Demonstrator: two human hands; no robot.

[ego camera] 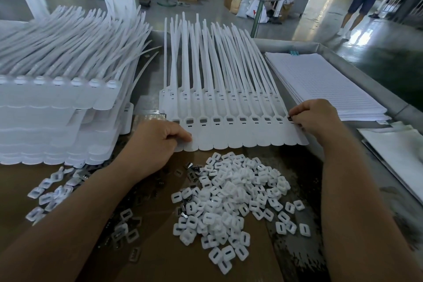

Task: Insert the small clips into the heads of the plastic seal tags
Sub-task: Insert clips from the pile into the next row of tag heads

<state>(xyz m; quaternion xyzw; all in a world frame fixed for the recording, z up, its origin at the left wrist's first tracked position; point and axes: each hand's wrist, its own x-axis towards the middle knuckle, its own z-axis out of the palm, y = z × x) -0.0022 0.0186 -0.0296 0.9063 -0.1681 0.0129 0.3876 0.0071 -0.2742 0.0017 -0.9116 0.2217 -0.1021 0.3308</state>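
A joined strip of white plastic seal tags [240, 135] lies flat in the middle of the table, tails pointing away from me. Most of its heads show a dark metal insert in a square pocket. My left hand [155, 142] holds the strip's left end, thumb on the tag flap. My right hand [318, 119] pinches a small dark clip at the head of the rightmost tag. A heap of white square caps [231, 201] lies in front of the strip. Small metal clips [193, 173] are scattered at the heap's left edge.
A tall stack of tag strips [61, 103] fills the left side. A stack of lined paper sheets [325, 84] lies at the right, with more sheets [398, 151] nearer me. Loose caps and clips [52, 194] lie at the lower left. A fan stand and a person stand beyond the table.
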